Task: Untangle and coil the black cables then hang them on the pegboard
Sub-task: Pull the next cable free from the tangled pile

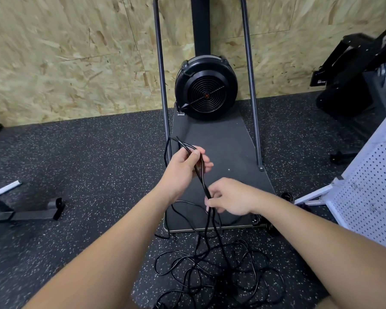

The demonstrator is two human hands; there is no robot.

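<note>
A bundle of black cables (202,181) runs taut between my two hands. My left hand (184,165) grips the upper part, with short cable ends sticking out past its fingers. Lower and to the right, my right hand (228,196) pinches the same strands. Below my hands the cables hang down into a tangled heap of loops (221,270) on the speckled floor. The white pegboard (370,192) stands at the right edge, tilted, with nothing hanging on the part I see.
A black fan machine (206,88) sits on a dark platform (227,139) between two upright metal bars (162,70), straight ahead against a chipboard wall. Black gym gear (352,70) stands at the far right. A metal frame foot (27,211) lies at the left.
</note>
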